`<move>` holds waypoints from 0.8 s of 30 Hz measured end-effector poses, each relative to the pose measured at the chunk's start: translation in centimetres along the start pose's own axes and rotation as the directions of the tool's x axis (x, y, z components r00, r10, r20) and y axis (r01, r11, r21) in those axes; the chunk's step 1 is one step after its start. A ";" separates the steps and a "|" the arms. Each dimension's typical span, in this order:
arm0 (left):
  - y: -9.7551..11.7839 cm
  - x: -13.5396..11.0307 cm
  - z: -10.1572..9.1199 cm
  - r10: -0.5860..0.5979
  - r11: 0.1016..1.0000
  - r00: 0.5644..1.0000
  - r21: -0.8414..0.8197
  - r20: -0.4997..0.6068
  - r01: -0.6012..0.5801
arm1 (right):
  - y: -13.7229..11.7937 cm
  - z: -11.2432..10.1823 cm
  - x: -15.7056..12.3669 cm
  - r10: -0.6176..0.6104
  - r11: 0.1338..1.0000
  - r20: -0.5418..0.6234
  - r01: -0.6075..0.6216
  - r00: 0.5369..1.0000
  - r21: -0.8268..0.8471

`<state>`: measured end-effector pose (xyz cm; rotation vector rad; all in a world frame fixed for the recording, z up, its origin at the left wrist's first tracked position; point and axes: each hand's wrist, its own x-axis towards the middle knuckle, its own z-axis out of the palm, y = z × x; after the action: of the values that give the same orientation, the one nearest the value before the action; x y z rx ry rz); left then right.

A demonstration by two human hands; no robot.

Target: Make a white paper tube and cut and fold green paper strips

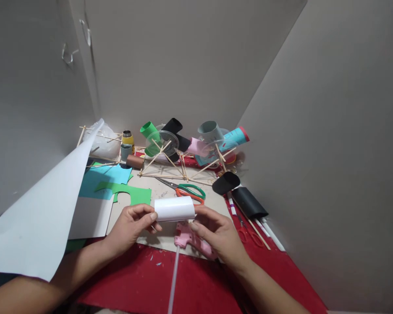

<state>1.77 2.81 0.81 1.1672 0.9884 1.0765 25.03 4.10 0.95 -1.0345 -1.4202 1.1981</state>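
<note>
A short white paper tube [174, 208] lies level between my hands, above the board. My left hand [134, 223] pinches its left end between thumb and fingers. At the right end, my right hand [221, 233] grips the edge, its index finger along the top and its thumb below. Beneath the right hand rests a pink glue gun [191, 240], with a long clear glue stick [174, 279] sticking out toward me. Just beyond the tube are scissors [190, 192] with green and orange handles. A large white sheet [42, 218] rises over my left forearm.
A wooden stick frame [163, 175] carrying clear discs and coloured tubes stands at the back. Green foam [140, 196] and blue sheets [106, 176] lie left. Black tubes [250, 203], markers [273, 235] and red scissors [249, 233] are at right. Walls enclose the red table [144, 279].
</note>
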 end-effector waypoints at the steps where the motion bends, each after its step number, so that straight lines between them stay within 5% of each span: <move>1: 0.0 0.0 0.0 -0.009 1.000 1.000 -0.017 0.011 0.009 | -0.1 0.2 -0.1 0.004 1.000 0.008 -0.004 1.000 -0.014; 13: -0.6 -0.1 0.5 -0.028 1.000 0.983 0.013 0.182 0.026 | 0.6 0.1 0.0 0.164 0.983 -0.026 -0.162 0.986 0.083; 24: -0.7 -0.5 0.8 0.033 0.982 0.998 0.186 0.053 -0.042 | 0.3 0.7 -0.9 0.173 0.982 0.147 -0.181 0.974 0.045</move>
<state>2.54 2.15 0.23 1.3635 1.0498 0.9953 24.47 3.13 0.53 -1.0704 -1.4156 1.4601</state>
